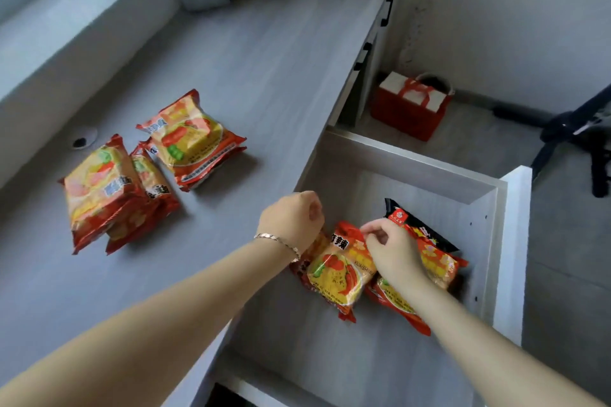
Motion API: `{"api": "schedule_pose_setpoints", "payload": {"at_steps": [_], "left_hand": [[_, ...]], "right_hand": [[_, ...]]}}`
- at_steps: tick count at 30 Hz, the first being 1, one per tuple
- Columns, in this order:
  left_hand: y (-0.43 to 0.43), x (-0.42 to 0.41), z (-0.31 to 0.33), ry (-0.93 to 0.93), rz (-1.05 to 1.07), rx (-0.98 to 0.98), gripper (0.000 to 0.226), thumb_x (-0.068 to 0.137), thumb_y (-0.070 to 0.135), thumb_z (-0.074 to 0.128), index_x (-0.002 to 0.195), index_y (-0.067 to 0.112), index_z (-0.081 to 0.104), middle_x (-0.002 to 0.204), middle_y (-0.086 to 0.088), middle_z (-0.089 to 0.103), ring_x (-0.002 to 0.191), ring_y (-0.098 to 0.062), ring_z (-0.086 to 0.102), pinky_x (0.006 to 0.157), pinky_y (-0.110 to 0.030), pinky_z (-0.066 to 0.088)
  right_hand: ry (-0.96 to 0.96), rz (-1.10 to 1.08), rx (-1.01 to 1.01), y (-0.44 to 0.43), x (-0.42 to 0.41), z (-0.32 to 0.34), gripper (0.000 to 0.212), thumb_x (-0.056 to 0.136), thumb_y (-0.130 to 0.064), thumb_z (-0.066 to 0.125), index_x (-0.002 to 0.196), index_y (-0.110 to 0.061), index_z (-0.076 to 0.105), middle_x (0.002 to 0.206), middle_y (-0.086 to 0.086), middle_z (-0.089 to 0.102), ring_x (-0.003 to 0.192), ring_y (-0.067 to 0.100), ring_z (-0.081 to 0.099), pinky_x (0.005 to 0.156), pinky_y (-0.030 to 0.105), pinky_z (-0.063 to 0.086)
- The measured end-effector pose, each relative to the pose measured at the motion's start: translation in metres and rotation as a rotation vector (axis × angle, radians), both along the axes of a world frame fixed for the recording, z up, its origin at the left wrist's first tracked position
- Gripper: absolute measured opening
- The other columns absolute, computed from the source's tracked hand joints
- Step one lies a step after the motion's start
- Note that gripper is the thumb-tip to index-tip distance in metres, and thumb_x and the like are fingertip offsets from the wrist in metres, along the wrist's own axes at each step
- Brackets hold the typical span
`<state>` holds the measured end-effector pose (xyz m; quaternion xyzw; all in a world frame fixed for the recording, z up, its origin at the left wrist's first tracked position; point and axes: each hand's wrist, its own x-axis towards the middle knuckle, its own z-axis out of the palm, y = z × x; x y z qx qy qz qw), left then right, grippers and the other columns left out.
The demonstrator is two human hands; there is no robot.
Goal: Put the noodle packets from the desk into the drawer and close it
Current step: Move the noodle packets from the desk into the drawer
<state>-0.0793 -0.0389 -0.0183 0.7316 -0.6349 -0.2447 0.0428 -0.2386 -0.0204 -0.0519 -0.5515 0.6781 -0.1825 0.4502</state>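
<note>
Grey wood-grain surface [231,82] is carrying two piles of red-and-yellow plastic noodle packets: a leaning stack [112,192] and a flatter pair [195,139], both lying up and to the left of the hands. Inside the pale open drawer [413,158], the left hand [292,220] is curling its fingers closed above a red packet with chilli print [337,274], while the right hand [390,248] is pinching that packet's top edge beside a black-topped packet [426,241]. Being nearer the piles, the left hand looks better placed for reaching back.
</note>
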Motion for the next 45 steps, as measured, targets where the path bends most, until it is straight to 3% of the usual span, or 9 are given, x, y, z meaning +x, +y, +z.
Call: {"api": "schedule_pose_setpoints", "payload": {"at_steps": [6, 11, 15, 19, 23, 29, 38, 41, 45], "left_hand": [[0.006, 0.117, 0.043, -0.147, 0.299, -0.352, 0.030, 0.086, 0.018, 0.060, 0.115, 0.012, 0.062, 0.120, -0.013, 0.059, 0.113, -0.034, 0.048, 0.094, -0.041, 0.042], [0.015, 0.202, 0.043, -0.304, 0.554, -0.220, 0.060, 0.081, 0.043, 0.060, 0.135, 0.025, 0.042, 0.151, -0.016, 0.022, 0.140, -0.038, 0.014, 0.113, -0.053, 0.017], [0.016, 0.238, 0.026, -0.112, 0.733, 0.052, 0.080, 0.072, 0.067, 0.060, 0.141, 0.040, 0.030, 0.158, -0.011, 0.004, 0.142, -0.041, 0.008, 0.108, -0.061, 0.022], [0.017, 0.245, 0.009, 0.003, 0.804, 0.044, 0.081, 0.070, 0.059, 0.065, 0.140, 0.036, 0.029, 0.151, -0.020, 0.017, 0.128, -0.044, 0.035, 0.103, -0.051, 0.037], [0.014, 0.242, 0.014, -0.010, 0.854, -0.013, 0.071, 0.070, 0.053, 0.066, 0.132, 0.033, 0.037, 0.149, -0.017, 0.021, 0.126, -0.042, 0.037, 0.101, -0.052, 0.035], [0.018, 0.190, 0.036, 0.091, 0.511, -0.333, 0.069, 0.059, 0.053, 0.054, 0.124, 0.030, 0.050, 0.146, -0.009, 0.032, 0.129, -0.034, 0.037, 0.100, -0.045, 0.041], [0.015, 0.037, 0.016, 0.050, -0.157, -0.297, 0.070, 0.056, 0.059, 0.054, 0.117, 0.025, 0.055, 0.133, -0.013, 0.052, 0.108, -0.039, 0.057, 0.080, -0.049, 0.051], [0.015, -0.005, -0.006, -0.031, -0.283, -0.115, 0.071, 0.066, 0.062, 0.053, 0.128, 0.028, 0.043, 0.147, -0.007, 0.035, 0.126, -0.035, 0.041, 0.097, -0.048, 0.042], [0.010, -0.043, -0.043, -0.123, -0.296, 0.110, 0.067, 0.074, 0.056, 0.059, 0.127, 0.020, 0.038, 0.149, -0.009, 0.025, 0.127, -0.037, 0.034, 0.101, -0.048, 0.036]], "right_hand": [[0.013, 0.286, -0.177, -0.040, 0.108, 0.041, 0.019, 0.089, -0.008, 0.048, 0.097, -0.013, 0.065, 0.106, 0.004, 0.060, 0.093, 0.017, 0.058, 0.081, 0.026, 0.046], [0.256, 0.579, -0.313, -0.075, 0.203, 0.053, 0.058, 0.086, -0.031, 0.059, 0.137, -0.017, 0.038, 0.147, 0.009, 0.031, 0.134, 0.028, 0.035, 0.110, 0.040, 0.035], [0.467, 0.623, -0.223, -0.092, 0.258, 0.046, 0.088, 0.075, -0.056, 0.063, 0.145, -0.031, 0.016, 0.157, 0.019, 0.003, 0.144, 0.038, 0.007, 0.115, 0.048, 0.017], [0.577, 0.501, -0.223, -0.097, 0.287, 0.037, 0.095, 0.069, -0.059, 0.065, 0.142, -0.020, 0.017, 0.147, 0.028, 0.023, 0.136, 0.043, 0.024, 0.112, 0.050, 0.023], [0.304, 0.268, -0.248, -0.093, 0.277, 0.042, 0.086, 0.066, -0.056, 0.067, 0.131, -0.016, 0.029, 0.131, 0.020, 0.045, 0.120, 0.037, 0.046, 0.102, 0.044, 0.038], [-0.093, -0.105, -0.246, -0.057, 0.170, 0.028, 0.070, 0.074, -0.038, 0.069, 0.131, -0.023, 0.031, 0.122, 0.006, 0.041, 0.110, 0.024, 0.050, 0.080, 0.034, 0.050], [0.642, -0.220, 0.088, -0.019, -0.019, -0.034, 0.069, 0.077, -0.057, 0.058, 0.132, -0.019, 0.041, 0.132, 0.023, 0.044, 0.121, 0.041, 0.043, 0.103, 0.047, 0.035], [0.615, -0.153, 0.206, -0.008, -0.045, -0.045, 0.068, 0.084, -0.056, 0.050, 0.138, -0.017, 0.039, 0.147, 0.020, 0.029, 0.135, 0.039, 0.028, 0.109, 0.046, 0.030], [0.559, -0.164, 0.046, -0.001, -0.058, -0.043, 0.047, 0.089, -0.041, 0.049, 0.127, -0.013, 0.054, 0.147, 0.014, 0.034, 0.134, 0.033, 0.032, 0.110, 0.044, 0.031]]}}
